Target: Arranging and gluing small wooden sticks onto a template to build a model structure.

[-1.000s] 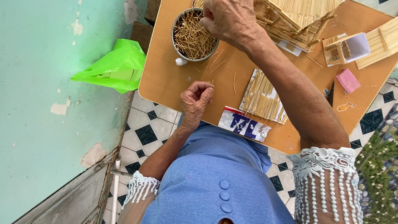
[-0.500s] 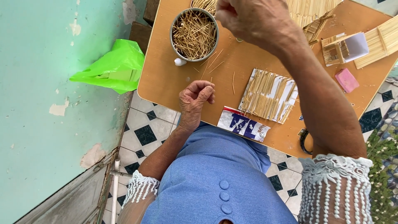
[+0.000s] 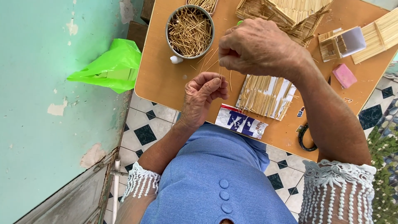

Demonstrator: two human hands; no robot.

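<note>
Your left hand (image 3: 203,93) and right hand (image 3: 257,47) both pinch one thin stick (image 3: 221,74) above the table (image 3: 166,79); the metal bowl of sticks (image 3: 190,31) sits just beyond.

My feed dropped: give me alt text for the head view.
Both hands pinch thin sticks above a tan table: left hand, right hand. A metal bowl of sticks sits beyond them, and a partly covered stick panel lies beside the left hand.
</note>
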